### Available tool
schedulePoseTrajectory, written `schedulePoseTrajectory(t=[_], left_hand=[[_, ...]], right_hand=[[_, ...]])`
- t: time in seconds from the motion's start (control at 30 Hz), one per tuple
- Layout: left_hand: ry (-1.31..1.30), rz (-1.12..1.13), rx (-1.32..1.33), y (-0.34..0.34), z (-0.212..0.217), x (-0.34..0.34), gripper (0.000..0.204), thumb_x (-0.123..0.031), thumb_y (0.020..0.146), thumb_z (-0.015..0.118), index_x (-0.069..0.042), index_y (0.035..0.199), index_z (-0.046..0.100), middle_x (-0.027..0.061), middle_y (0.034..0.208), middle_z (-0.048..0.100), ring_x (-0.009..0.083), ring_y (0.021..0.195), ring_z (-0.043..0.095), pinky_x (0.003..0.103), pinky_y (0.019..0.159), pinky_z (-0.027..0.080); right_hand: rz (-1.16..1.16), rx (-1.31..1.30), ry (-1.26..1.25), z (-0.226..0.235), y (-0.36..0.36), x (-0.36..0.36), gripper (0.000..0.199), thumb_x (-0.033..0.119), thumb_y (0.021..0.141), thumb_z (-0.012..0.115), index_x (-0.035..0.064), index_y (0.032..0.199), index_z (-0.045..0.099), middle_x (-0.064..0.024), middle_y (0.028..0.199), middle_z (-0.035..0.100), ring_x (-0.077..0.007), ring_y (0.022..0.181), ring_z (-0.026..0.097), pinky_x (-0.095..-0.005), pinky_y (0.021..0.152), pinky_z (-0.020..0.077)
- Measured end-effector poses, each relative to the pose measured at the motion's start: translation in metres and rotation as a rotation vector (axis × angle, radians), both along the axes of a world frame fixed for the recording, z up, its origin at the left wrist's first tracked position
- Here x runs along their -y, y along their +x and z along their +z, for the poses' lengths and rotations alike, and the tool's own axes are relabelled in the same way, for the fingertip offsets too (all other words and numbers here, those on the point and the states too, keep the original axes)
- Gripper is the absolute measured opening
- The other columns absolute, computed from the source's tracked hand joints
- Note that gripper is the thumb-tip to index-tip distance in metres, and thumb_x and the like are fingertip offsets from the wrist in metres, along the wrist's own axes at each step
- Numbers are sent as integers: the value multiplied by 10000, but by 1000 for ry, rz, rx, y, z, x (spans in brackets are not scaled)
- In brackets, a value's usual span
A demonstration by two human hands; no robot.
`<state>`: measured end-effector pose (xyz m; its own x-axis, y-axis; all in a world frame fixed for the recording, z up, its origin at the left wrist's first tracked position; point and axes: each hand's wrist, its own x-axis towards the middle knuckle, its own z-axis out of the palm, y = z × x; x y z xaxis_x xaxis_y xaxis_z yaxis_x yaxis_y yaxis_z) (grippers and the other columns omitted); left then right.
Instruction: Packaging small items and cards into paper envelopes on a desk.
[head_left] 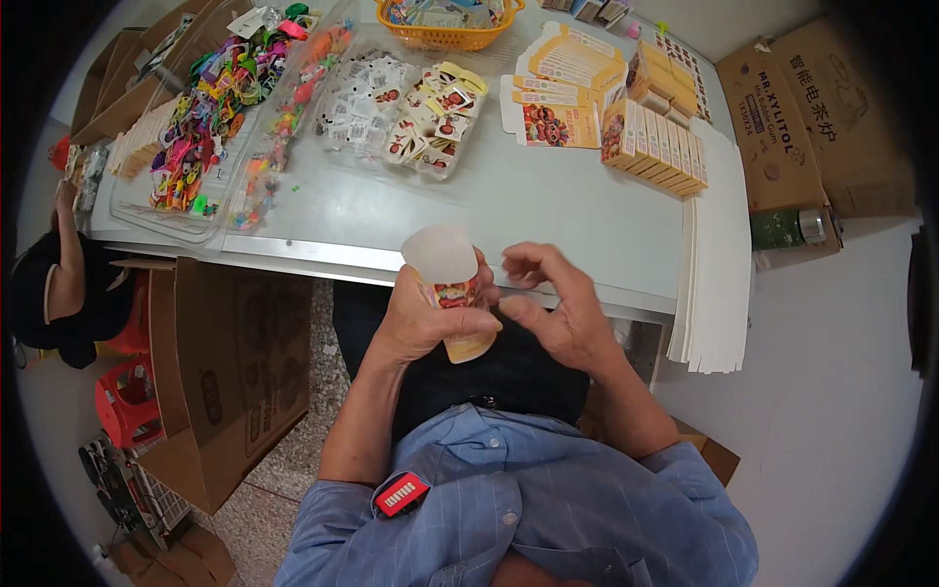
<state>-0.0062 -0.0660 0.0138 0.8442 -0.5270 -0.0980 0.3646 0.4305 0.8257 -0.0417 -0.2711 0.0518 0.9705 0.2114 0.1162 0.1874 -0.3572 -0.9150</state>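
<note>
My left hand (pixel 413 318) grips a small printed paper carton (pixel 453 293) just in front of the table's near edge. A pale flap stands up at its top, and its orange-yellow lower end shows below my thumb. Close by on the right is my right hand (pixel 559 308), its fingers bent and apart from the thumb, with nothing visible in it. Some of its fingertips come close to the carton, slightly blurred; whether they touch it I cannot tell.
On the table (pixel 548 210) lie a tray of colourful plastic toys (pixel 220 117), small white packets (pixel 362 103), a tub of picture cards (pixel 437 122), flat cartons (pixel 562 122) and filled boxes (pixel 655 147). An orange basket (pixel 450 37) stands behind. Cardboard boxes (pixel 235 367) flank the left; another person's arm (pixel 67 254) shows there.
</note>
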Motion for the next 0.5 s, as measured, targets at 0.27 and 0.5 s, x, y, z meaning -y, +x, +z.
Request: schedulePoseTrajectory(t=[0.27,0.5], left_hand=[[333,522,146,-14,1,29,435,-40,765,860,22,1112,606,86,956,719,108,808,679,241,707,561],[387,700,301,-38,-17,24,579,28,863,757,62,1357,456,160,1016,701,151,840,695,245,690,571]], right_hand=[[-54,-178,271,-26,-13,-28,266,179,1061,506,-42,1181,593,-92,922,672,-116,864,614,-279,761,502],[-251,-230,119,-39,-31,-29,299,167,1062,483,-57,1221,600,-57,845,662,-74,762,560,-223,702,474]])
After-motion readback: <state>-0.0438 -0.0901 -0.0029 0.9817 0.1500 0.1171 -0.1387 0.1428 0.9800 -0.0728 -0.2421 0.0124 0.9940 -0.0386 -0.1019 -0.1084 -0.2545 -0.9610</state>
